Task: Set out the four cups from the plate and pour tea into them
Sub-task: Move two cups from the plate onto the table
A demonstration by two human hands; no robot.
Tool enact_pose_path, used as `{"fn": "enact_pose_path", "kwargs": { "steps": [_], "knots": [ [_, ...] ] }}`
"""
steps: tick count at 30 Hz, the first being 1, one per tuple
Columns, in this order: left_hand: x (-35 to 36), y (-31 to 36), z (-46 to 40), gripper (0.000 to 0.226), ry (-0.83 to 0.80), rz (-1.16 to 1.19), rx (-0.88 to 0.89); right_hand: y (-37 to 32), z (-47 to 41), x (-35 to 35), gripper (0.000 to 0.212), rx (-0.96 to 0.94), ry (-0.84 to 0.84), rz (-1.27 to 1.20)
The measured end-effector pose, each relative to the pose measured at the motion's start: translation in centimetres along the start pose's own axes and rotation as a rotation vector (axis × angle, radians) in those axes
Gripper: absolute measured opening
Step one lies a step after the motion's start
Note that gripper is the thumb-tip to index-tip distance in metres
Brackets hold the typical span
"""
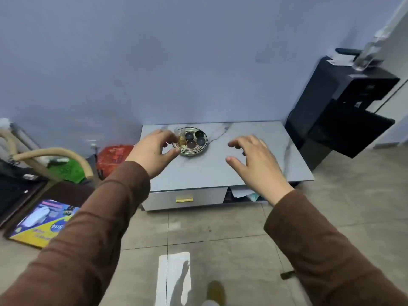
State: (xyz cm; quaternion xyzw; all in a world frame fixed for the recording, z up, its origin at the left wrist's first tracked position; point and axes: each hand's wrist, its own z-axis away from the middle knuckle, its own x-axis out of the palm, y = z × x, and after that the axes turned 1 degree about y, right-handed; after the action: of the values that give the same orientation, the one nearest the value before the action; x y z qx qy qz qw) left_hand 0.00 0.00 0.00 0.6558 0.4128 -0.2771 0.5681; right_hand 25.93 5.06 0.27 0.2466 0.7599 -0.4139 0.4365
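Note:
A patterned round plate (199, 149) sits at the back left of a low marble-look table (254, 171). Several small dark cups (189, 136) stand on the plate, next to a clear glass pitcher (180, 138) with amber tea at the plate's left side. My left hand (152, 151) hovers at the plate's left edge, fingers spread, its fingertips close to the pitcher and holding nothing. My right hand (257, 162) hangs open above the table's middle, well to the right of the plate. Brown sleeves cover both arms.
The table has a drawer with a gold handle (184, 199) at the front. A black cabinet (344, 102) stands at the right, with a glass on top. Bags, a curved hose and a colourful box (42, 221) crowd the floor at the left. Grey tiles lie in front.

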Motion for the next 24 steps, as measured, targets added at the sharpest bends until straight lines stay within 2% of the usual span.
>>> {"fn": "enact_pose_path", "kwargs": {
  "steps": [11,16,24],
  "knots": [
    [9.1,-5.2,-8.0,0.03,-0.165,-0.04,-0.203,9.6,-8.0,8.5,0.03,0.107,-0.22,-0.025],
    [12.4,-9.5,-11.3,0.032,-0.256,-0.023,-0.273,11.3,-12.2,13.3,0.029,0.157,-0.321,-0.057],
    [17.8,-15.1,-18.0,0.035,-0.371,0.015,-0.336,13.7,-17.7,19.6,0.028,0.248,-0.384,-0.096]
  ]
}}
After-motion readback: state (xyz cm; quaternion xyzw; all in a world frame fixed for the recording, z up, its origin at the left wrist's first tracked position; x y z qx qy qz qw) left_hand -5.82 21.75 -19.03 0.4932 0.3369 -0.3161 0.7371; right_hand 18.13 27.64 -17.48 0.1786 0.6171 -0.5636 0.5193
